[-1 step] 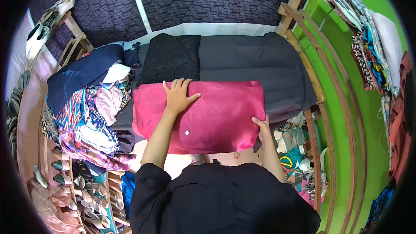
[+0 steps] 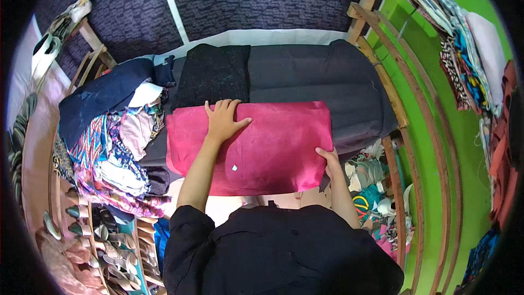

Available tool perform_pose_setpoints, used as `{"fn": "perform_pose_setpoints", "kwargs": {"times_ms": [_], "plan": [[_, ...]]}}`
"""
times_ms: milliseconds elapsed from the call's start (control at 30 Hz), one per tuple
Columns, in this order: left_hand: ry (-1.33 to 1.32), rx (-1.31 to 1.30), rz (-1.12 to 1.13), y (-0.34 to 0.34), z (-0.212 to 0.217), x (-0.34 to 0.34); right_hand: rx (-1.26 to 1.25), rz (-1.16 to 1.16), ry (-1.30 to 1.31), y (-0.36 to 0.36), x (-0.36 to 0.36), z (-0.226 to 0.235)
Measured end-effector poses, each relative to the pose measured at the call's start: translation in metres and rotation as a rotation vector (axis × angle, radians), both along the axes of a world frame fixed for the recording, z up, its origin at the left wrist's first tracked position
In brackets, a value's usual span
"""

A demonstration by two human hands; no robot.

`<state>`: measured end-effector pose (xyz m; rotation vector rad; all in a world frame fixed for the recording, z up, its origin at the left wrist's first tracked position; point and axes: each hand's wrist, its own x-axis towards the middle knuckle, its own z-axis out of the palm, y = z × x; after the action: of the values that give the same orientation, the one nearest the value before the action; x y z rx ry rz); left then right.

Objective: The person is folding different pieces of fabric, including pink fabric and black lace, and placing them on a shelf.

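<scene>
From my end of the feed, I find the red cloth (image 2: 278, 142) laid out as a broad rectangle on the dark-covered surface (image 2: 316, 76), its near edge reaching past that surface toward the person's body. The left hand (image 2: 221, 125) rests palm down near the cloth's far edge, fingers spread and gripping nothing as far as I can see. The right hand (image 2: 332, 164) is at the right edge with its thumb over the top; its fingers are hidden, so I cannot tell whether it pinches the cloth. As for how far things stand, I judge the laying out largely done: the sides run fairly straight and only shallow creases show. I cannot make out how many layers there are. A small pale piece (image 2: 234, 167) lies on the cloth, and I see no cut in it. The black cloth (image 2: 213, 76) just beyond lies flat, while the garment heap (image 2: 103, 90) to the left is jumbled and untouched by either hand. The yellow-looped tool (image 2: 360, 203) at lower right is out of both hands.
</scene>
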<state>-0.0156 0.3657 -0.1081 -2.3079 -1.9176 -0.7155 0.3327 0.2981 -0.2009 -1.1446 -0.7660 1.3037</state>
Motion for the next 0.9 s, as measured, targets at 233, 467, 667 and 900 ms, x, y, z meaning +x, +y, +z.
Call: {"fn": "perform_pose_setpoints", "kwargs": {"times_ms": [233, 467, 667, 900], "plan": [[0.147, -0.218, -0.405, 0.007, 0.041, 0.066, -0.02, 0.102, -0.053, -0.037, -0.004, 0.01], [-0.006, -0.797, -0.713, -0.008, 0.077, 0.118, 0.081, 0.095, -0.274, -0.111, 0.024, 0.045], [-0.26, -0.709, -1.035, -0.086, 0.124, 0.149, 0.248, 0.094, -0.418, -0.165, 0.065, 0.105], [-0.286, -0.387, -0.7, -0.169, 0.16, 0.183, 0.459, 0.019, -0.798, -0.204, 0.078, 0.157]]}}
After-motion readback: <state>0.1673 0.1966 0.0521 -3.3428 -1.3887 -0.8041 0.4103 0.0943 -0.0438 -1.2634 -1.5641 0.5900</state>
